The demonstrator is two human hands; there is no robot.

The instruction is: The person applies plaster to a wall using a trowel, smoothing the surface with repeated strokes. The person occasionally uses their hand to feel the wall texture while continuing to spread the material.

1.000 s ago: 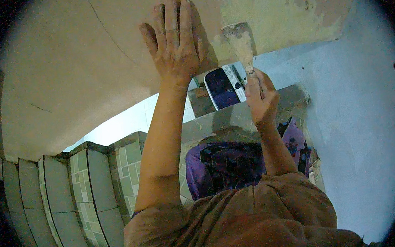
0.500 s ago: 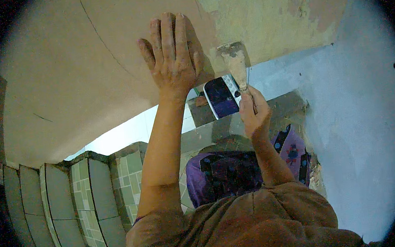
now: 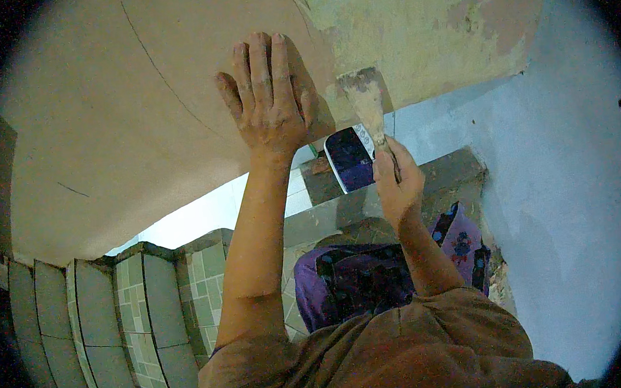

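My left hand (image 3: 267, 110) lies flat on the tan wall (image 3: 135, 98), fingers stretched upward and the thumb apart. Nothing is in it. To its right, my right hand (image 3: 400, 179) grips the handle of a putty knife (image 3: 367, 102), blade up. Pale, dried residue coats the blade, whose wide edge lies against or just off the wall; I cannot tell which. Beside the blade, the wall has a yellowish, patchy area (image 3: 408, 40) with flaked brownish spots.
Tiled stairs (image 3: 166, 300) descend at the lower left. A grey ledge (image 3: 440, 176) runs below my hands, and beyond it stands a white appliance with a dark lid (image 3: 351, 158). A pale blue wall (image 3: 566, 196) rises at right. Purple patterned cloth (image 3: 318, 288) shows below my arms.
My left hand sits slightly lower on the wall, still flat. The putty knife has shifted a little to the left in my right hand. The view has moved slightly.
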